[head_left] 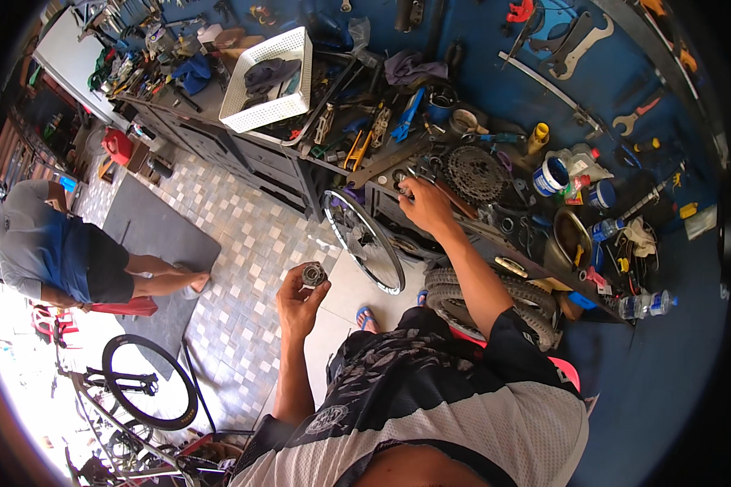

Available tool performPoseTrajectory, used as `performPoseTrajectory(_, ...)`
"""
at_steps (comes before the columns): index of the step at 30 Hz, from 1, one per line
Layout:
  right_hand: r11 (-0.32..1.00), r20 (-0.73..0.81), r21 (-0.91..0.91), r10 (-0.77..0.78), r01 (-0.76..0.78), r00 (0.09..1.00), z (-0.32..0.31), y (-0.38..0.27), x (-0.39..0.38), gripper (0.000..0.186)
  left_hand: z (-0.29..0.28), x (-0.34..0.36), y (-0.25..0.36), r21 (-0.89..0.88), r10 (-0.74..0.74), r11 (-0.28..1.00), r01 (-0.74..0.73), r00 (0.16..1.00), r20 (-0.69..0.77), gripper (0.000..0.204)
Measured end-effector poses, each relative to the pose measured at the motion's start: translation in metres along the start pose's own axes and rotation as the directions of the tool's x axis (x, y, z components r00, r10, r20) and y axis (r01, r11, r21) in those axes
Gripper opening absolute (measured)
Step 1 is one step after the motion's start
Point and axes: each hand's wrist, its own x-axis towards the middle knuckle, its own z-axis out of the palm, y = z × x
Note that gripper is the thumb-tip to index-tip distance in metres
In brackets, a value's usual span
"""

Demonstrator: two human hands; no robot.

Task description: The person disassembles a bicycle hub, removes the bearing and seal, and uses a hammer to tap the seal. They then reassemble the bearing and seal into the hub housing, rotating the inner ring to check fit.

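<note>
In front of my body, my left hand (pixel 299 302) is raised, its fingers and thumb closed round a short, round, dark metal hub part (pixel 313 275) with a ringed open end facing up. My right hand (pixel 425 204) reaches to the cluttered workbench's front edge, its fingers bent together over small metal pieces; what they pinch is too small to make out. Beside those fingers lies a large flat wrench (pixel 388 164). A bicycle cassette (pixel 474 173) rests on the bench to the right of that hand.
A bicycle wheel (pixel 364 243) leans by the bench front, with tyres (pixel 495 302) farther right. A white perforated basket (pixel 268 81) holds cloth. Several bottles and tubs stand at the right. Another person (pixel 65 243) stands at the left near a bicycle (pixel 150 381).
</note>
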Motion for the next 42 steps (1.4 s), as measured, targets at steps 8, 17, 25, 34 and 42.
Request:
performPoseTrajectory(8, 0.999, -0.201, 0.047, -0.002, 0.012, 0.98, -0.05, -0.011, 0.022, 0.05, 0.012, 0.026, 0.0, -0.022, 0.074, 0.997, -0.073, 0.992, 0.105, 0.044)
performPoseTrajectory(17, 0.939, -0.905, -0.051, -0.187, 0.341, 0.382, -0.164, -0.061, 0.287, 0.082, 0.025, 0.015, 0.024, 0.132, 0.069, 0.989, -0.072, 0.997, 0.033, 0.045)
performPoseTrajectory(25, 0.902, -0.802, 0.284, 0.038, 0.326, 0.596, -0.168, -0.134, 0.374, 0.054, 0.027, -0.015, 0.018, 0.078, 0.019, 0.997, -0.008, 0.99, -0.139, 0.048)
performPoseTrajectory(34, 0.549, -0.367, 0.685, -0.308, 0.478, 0.878, -0.177, -0.192, 0.228, 0.059, 0.012, 0.003, 0.015, 0.051, 0.076, 0.996, -0.074, 0.997, -0.032, 0.045)
performPoseTrajectory(42, 0.696, -0.047, 0.705, -0.148, 0.138, 0.988, -0.128, -0.123, 0.022, 0.04, 0.022, 0.031, 0.014, 0.048, 0.091, 0.993, -0.108, 0.957, 0.276, 0.046)
